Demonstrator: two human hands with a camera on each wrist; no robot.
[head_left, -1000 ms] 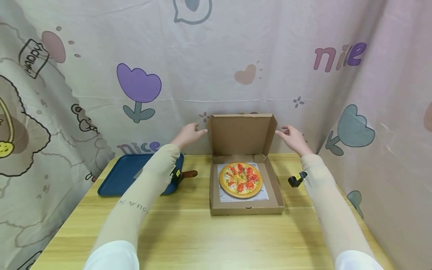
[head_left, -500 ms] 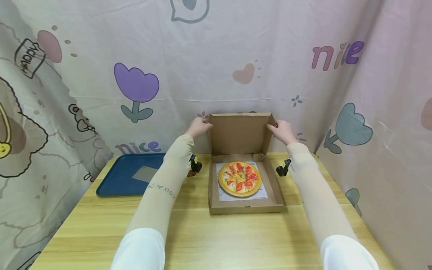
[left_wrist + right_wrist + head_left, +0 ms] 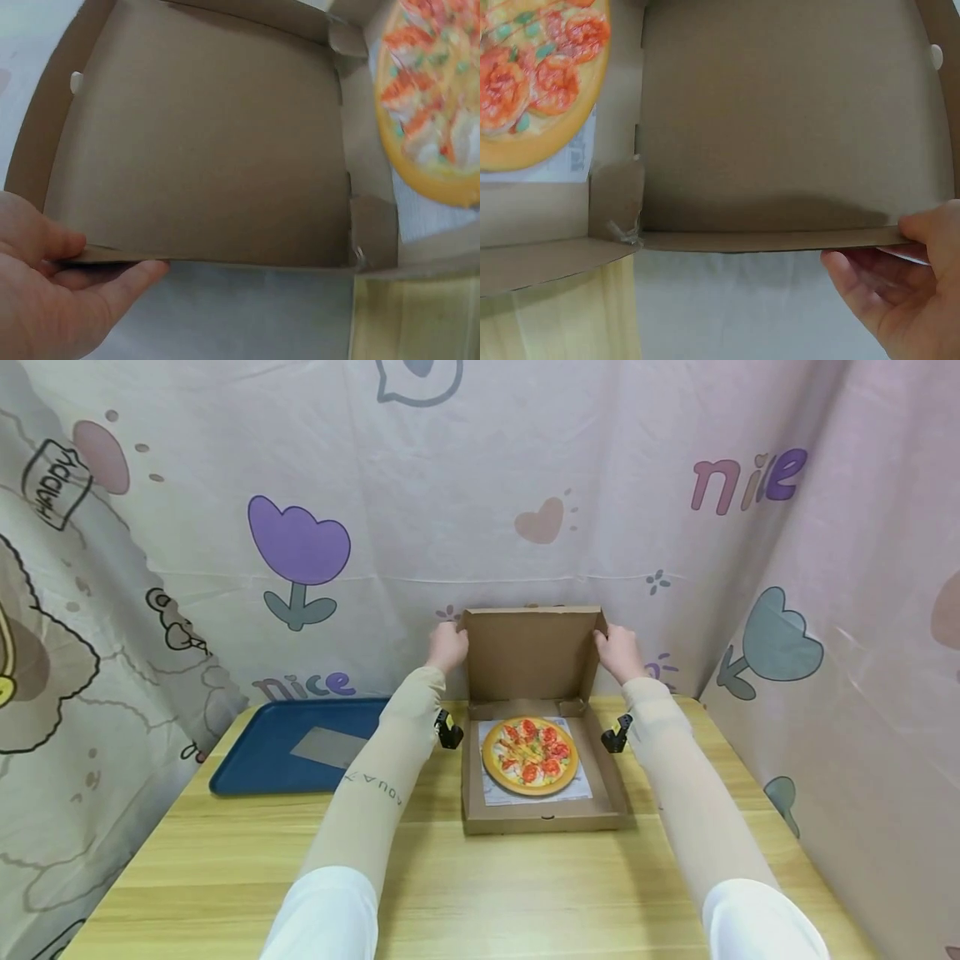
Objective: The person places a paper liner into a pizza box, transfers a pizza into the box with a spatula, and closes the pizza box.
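Note:
An open cardboard pizza box [image 3: 546,823] stands on the table, its lid [image 3: 532,656] raised nearly upright at the back. Inside, a round pizza [image 3: 530,757] with red toppings lies on a printed paper sheet [image 3: 498,795]. At the lid's left side, my left hand [image 3: 447,647] grips the edge; in the left wrist view the thumb and fingers of that hand [image 3: 67,300] pinch the side flap. On the other side my right hand [image 3: 619,653] holds the lid's right edge, its thumb inside and fingers outside, as the right wrist view of the hand [image 3: 900,285] shows.
To the left lies a blue tray [image 3: 262,768] with a flat grey piece [image 3: 327,747] on it, partly hidden by the left sleeve [image 3: 382,760]. A patterned curtain [image 3: 435,527] hangs right behind the wooden table [image 3: 480,893].
Both hands have come inward from beside the lid and taken hold of its two sides. The left forearm now covers the brown handle seen by the tray. The lid has hardly moved.

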